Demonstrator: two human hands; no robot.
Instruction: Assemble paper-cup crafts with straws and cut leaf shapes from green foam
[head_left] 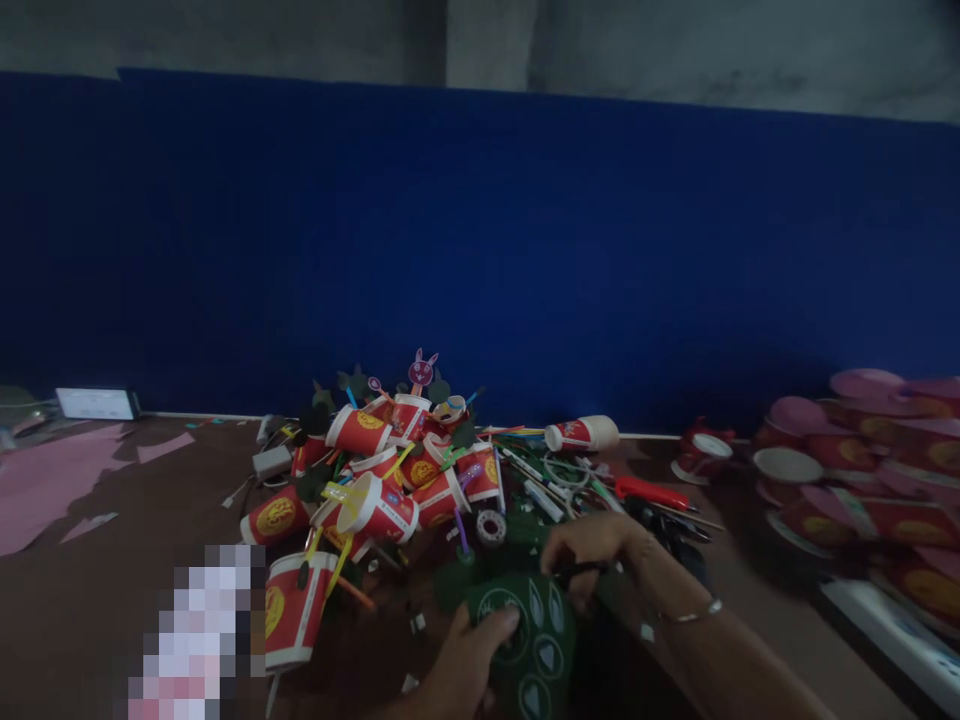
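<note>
My left hand (pixel 469 655) grips a dark green sheet of paper (pixel 551 690) from its left side, thumb pressed on top. White outlines cover the sheet: a round face, long ears and hearts in circles. At its upper right edge my right hand (pixel 589 545) is closed round a dark tool that looks like scissors (pixel 581 570); its blades are hidden. Just beyond the sheet lie a roll of tape (pixel 491 527) and a purple straw (pixel 461 530). Small white paper scraps (pixel 418 623) are scattered nearby.
Red paper cups (pixel 379 515) with straws are heaped left of centre, one topped by a paper rabbit (pixel 421 372). Pens (pixel 544 500) and a red-handled tool (pixel 651 492) lie behind my right hand. More cups (pixel 847 450) are piled at right. Pink paper (pixel 56 480) is at left.
</note>
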